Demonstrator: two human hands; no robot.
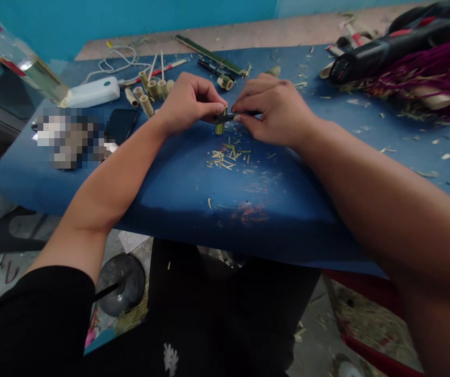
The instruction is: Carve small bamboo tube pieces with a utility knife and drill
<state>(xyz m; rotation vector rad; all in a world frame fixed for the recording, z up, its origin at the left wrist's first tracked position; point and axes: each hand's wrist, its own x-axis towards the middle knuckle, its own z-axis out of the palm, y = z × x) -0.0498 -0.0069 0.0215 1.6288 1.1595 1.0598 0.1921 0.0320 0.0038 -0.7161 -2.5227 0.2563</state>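
Note:
Between the thumb and fingers of my left hand (189, 102) is a short green piece of bamboo (220, 127), held upright just over the blue tabletop. My right hand (272, 107) grips a dark, narrow blade (228, 117), probably a knife, whose handle is mostly hidden in the fingers. The blade lies across the bamboo and touches its side. Pale green shavings (227, 157) are scattered on the table just below. Several cut bamboo tubes (145, 103) stand and lie to the left of my left hand.
Behind my hands lie a long bamboo strip (211, 55), a black marker (211, 67) and another bamboo piece (225, 82). At left are a white power strip (93, 92), a dark phone (122, 124) and a bottle (32, 68). A black power tool (382, 52) and purple strands (409, 86) occupy the right.

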